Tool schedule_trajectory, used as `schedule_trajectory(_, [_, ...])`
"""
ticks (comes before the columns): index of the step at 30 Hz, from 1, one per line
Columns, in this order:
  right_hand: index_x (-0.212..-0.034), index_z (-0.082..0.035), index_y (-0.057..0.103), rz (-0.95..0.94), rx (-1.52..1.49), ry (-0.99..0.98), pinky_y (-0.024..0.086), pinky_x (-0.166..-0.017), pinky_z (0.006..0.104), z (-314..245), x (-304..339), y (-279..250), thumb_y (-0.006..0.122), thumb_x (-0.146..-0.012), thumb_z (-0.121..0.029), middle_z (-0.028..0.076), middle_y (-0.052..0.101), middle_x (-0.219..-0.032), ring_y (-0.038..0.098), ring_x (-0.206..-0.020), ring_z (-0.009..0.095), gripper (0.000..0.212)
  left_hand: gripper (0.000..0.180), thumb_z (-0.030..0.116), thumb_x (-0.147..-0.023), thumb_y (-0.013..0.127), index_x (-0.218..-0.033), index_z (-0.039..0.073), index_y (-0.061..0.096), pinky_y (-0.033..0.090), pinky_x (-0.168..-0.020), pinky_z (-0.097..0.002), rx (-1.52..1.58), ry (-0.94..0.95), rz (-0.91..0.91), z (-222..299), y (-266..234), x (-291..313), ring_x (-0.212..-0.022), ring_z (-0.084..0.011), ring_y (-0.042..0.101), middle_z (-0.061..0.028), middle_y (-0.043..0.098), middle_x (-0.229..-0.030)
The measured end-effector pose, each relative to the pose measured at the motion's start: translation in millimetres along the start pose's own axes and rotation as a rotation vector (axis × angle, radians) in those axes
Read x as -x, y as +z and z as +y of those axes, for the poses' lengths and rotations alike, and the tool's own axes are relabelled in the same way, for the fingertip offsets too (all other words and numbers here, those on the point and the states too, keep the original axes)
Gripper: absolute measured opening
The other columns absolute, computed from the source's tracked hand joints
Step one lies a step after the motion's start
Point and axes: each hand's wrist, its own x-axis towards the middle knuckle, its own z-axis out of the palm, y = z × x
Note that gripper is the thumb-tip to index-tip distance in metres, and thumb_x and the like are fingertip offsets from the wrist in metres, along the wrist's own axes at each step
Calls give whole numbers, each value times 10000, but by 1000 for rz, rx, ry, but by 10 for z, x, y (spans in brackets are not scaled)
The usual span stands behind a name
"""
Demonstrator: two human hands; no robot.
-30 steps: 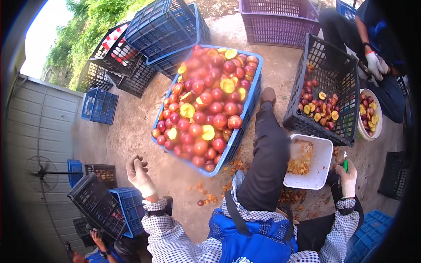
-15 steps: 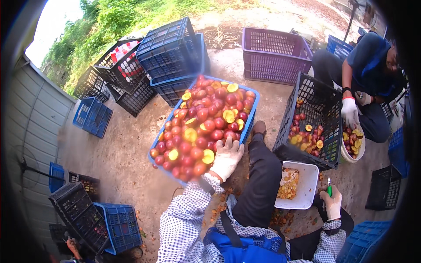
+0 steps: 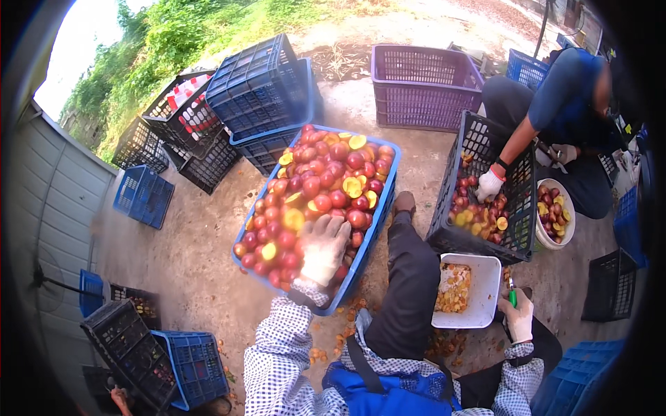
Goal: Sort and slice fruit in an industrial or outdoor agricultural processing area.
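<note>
My left hand (image 3: 324, 251), in a whitish glove, lies over the near right part of a heap of red plums (image 3: 326, 182). Its fingers are spread and the palm faces down, touching the fruit. The plums fill a blue plastic crate (image 3: 361, 267) in front of me, with several cut yellow halves among them. My right hand (image 3: 517, 319), also gloved, is closed round a small green-handled tool (image 3: 513, 297) with a metal tip pointing up. Just left of that hand is a white tub (image 3: 483, 305) holding a layer of yellow-brown fruit pieces (image 3: 454, 288).
A co-worker's gloved hand (image 3: 490, 184) reaches into a black crate (image 3: 444, 236) of plums and halves. A white bucket (image 3: 543, 237) of plums stands beside it. Beyond are a purple crate (image 3: 427, 104) and stacked blue crates (image 3: 253, 90). More crates (image 3: 191, 364) stand at lower left.
My left hand has moved left and slightly farther away across the plums. The co-worker's hand has gone from the bucket into the black crate. My right hand still holds the tool.
</note>
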Motion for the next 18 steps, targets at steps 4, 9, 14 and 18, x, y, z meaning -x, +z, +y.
schedule_trajectory(4, [-904,38,623,24,42,-7,428,-556,297,96,-7,-59,642,-797,-139,66,590,-653,549,-581,142,208,326,225,-800,729,-1093,117,640,390,-926,-454,0,-176,-33,-87,-91,260,-1077,-270,595,-38,645,-1097])
schedule_trajectory(9, [-909,26,618,45,-23,21,396,-509,307,409,-99,17,649,-794,-150,51,557,-632,507,-526,135,213,412,263,-821,722,-1191,107,631,354,-1007,-470,36,-108,-70,-109,-55,284,-1226,-288,545,-61,629,-1245])
schedule_trajectory(14, [-922,18,612,41,32,-95,363,-457,310,564,-140,89,663,-783,-142,38,532,-617,461,-452,129,218,761,504,-841,674,-1462,120,460,89,-1147,-658,-112,-168,-270,117,-93,205,-1480,-374,243,-124,378,-1550])
schedule_trajectory(18, [-934,16,614,10,48,-73,362,-456,309,611,-155,134,669,-775,-139,38,531,-613,463,-451,129,229,792,556,-821,671,-1475,165,455,117,-1094,-750,-177,-158,-299,-13,67,116,-1485,-396,215,-122,355,-1563])
